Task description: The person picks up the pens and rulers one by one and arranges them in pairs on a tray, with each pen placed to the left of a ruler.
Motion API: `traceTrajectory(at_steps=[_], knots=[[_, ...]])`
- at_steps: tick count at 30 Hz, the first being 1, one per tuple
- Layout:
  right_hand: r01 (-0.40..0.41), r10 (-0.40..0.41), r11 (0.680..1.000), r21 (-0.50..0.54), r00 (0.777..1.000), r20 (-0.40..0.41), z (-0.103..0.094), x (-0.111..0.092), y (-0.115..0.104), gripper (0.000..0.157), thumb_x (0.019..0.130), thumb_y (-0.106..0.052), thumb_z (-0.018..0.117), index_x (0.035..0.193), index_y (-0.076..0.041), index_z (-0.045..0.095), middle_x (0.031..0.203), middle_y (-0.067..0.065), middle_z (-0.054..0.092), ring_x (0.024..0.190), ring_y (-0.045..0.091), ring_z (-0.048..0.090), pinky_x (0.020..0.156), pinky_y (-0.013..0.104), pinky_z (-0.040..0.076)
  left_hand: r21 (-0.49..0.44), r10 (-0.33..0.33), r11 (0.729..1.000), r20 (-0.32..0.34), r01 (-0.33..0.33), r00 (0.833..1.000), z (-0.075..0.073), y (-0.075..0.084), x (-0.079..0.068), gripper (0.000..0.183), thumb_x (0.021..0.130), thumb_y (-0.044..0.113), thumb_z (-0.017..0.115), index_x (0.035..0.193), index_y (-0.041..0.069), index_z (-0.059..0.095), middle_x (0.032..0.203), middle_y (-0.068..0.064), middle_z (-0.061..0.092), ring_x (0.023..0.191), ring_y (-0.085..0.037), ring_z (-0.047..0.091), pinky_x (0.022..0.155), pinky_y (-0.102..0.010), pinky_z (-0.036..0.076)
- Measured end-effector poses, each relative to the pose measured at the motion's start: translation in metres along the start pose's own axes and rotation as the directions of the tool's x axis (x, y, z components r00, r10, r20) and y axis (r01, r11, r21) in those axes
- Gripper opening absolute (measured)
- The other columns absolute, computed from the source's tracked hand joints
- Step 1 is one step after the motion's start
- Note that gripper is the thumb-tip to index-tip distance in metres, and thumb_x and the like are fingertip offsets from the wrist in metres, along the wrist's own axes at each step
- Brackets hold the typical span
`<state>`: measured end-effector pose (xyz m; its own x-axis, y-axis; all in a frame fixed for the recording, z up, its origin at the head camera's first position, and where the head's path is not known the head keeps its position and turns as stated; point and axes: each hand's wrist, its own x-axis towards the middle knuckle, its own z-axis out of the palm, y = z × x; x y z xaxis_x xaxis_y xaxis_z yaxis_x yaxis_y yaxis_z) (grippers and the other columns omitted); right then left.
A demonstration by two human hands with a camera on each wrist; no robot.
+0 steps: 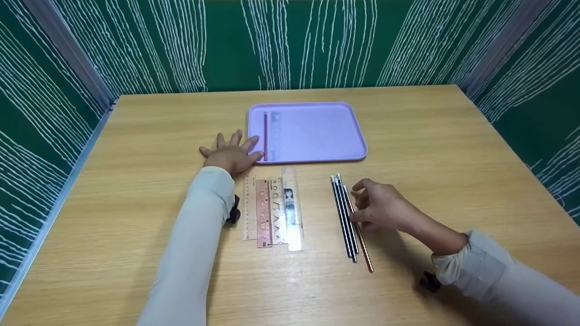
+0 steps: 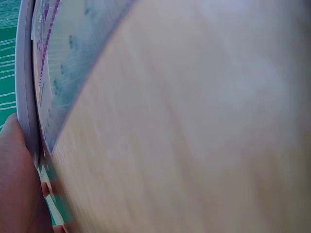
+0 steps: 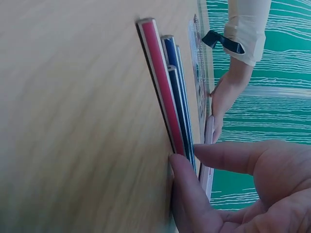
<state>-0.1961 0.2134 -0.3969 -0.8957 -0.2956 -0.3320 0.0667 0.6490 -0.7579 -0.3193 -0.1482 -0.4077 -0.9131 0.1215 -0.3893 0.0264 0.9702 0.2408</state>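
Observation:
My left hand point(image 1: 231, 156) rests with spread fingers at the left edge of a purple tray point(image 1: 312, 131), its thumb over the rim. A red pencil point(image 1: 266, 136) and a faint clear ruler point(image 1: 275, 136) lie upright-wise in the tray's left part. My right hand point(image 1: 385, 206) has curled fingers at a red-striped pencil point(image 1: 361, 237); in the right wrist view thumb and finger pinch around that red pencil point(image 3: 163, 87). Beside it, several dark blue striped pencils point(image 1: 343, 217) lie close together on the table, partly behind the red one in the right wrist view.
Several rulers lie side by side below the tray: a narrow clear one point(image 1: 249, 208), a pink one point(image 1: 263, 213), a shape-stencil one point(image 1: 277, 210) and a wide clear one point(image 1: 293, 231). Green walls with white lines point(image 1: 308, 45) stand behind the wooden table point(image 1: 158, 136).

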Motion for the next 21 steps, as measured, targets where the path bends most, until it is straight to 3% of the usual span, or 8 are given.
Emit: traceTrajectory(at_steps=[5, 14, 21], knots=[[0.025, -0.025, 0.999, -0.042, 1.0, -0.011, 0.0023, -0.0025, 0.0007, 0.063, 0.084, 0.0, 0.08, 0.137, 0.006, 0.046, 0.11, 0.023, 0.066, 0.078, 0.022, 0.073, 0.065, 0.036, 0.065, 0.008, 0.0, 1.0, 0.008, 0.0, 1.0, 0.0004, -0.001, 0.002, 0.07, 0.099, 0.074, 0.026, 0.161, 0.049, 0.006, 0.174, -0.003, -0.009, 0.154, -0.052, -0.017, 0.102, -0.091, -0.006], [0.013, -0.014, 1.0, -0.026, 1.0, -0.016, 0.0058, -0.0035, -0.0007, 0.064, 0.083, 0.001, 0.08, 0.137, 0.007, 0.047, 0.117, 0.024, 0.065, 0.084, 0.023, 0.073, 0.066, 0.036, 0.065, 0.006, -0.004, 1.0, 0.006, 0.004, 1.0, 0.0015, -0.0028, 0.004, 0.07, 0.099, 0.075, 0.025, 0.161, 0.051, 0.005, 0.174, -0.003, -0.009, 0.154, -0.052, -0.017, 0.101, -0.092, -0.006], [0.003, -0.004, 0.999, -0.034, 1.0, -0.023, 0.0054, -0.005, -0.0001, 0.061, 0.083, -0.001, 0.081, 0.135, 0.006, 0.05, 0.117, 0.025, 0.064, 0.078, 0.021, 0.073, 0.064, 0.036, 0.064, 0.014, -0.006, 1.0, 0.008, 0.006, 1.0, 0.0013, -0.0017, 0.003, 0.07, 0.098, 0.076, 0.025, 0.161, 0.051, 0.005, 0.174, -0.002, -0.01, 0.154, -0.051, -0.017, 0.101, -0.091, -0.006]])
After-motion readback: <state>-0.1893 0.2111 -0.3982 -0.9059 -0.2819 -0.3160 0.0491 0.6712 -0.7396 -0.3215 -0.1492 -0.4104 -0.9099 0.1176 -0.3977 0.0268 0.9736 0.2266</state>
